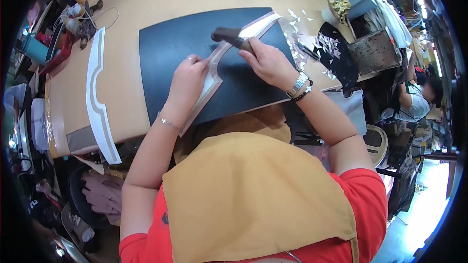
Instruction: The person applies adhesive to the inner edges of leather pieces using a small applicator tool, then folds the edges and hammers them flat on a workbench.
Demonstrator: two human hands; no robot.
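A pale curved strip of material [208, 79] with pinkish-grey edges lies diagonally across a black board [170, 53]. My left hand [188, 80] is closed on its middle, fingertips pinching the edge near a notched bend. My right hand [268, 65] grips the handle of a dark hammer [228, 36], whose head is over the strip just beyond my left fingers; whether it touches the strip I cannot tell. A second white notched strip with a grey band [96, 87] lies on the tan table [126, 122] left of the board.
Pale scraps lie on black material [341, 48] right of the board, beside a rusty metal box [373, 53] and a grey container [348, 0]. Tools [83, 19] and a red tray [58, 53] crowd the left. Another person [412, 100] is at the far right.
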